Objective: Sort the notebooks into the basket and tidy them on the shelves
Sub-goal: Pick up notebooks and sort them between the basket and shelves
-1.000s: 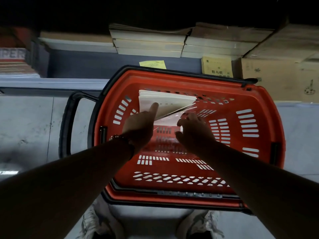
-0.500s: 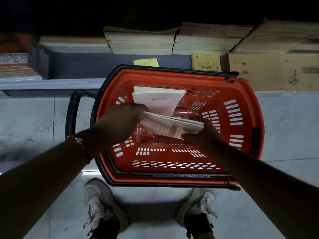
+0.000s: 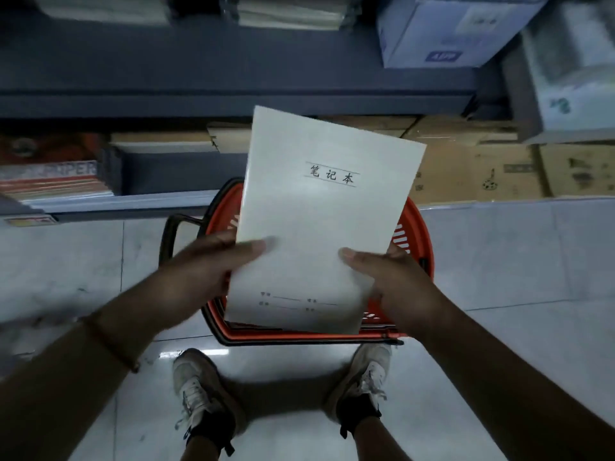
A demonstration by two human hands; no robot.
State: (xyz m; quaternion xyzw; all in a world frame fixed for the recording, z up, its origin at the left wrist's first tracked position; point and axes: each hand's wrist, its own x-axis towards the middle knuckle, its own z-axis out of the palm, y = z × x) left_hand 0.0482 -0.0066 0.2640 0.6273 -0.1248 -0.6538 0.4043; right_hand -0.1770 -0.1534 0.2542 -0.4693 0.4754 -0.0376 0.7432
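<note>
Two sneakers (image 3: 203,399) stand on the pale tiled floor (image 3: 499,261) at the bottom of the view. Above them, two hands hold up one white notebook (image 3: 319,221), face toward the camera and tilted slightly clockwise. The left hand (image 3: 206,261) grips its lower left edge, thumb lying across the cover; the right hand (image 3: 389,277) grips the lower right edge the same way. The notebook is above one red basket (image 3: 416,234) with a black handle, which sits on the floor and is mostly hidden behind it. Beyond, grey shelves (image 3: 233,78) carry stacked paper, several brown cardboard boxes (image 3: 476,168) and one white box (image 3: 442,28).
</note>
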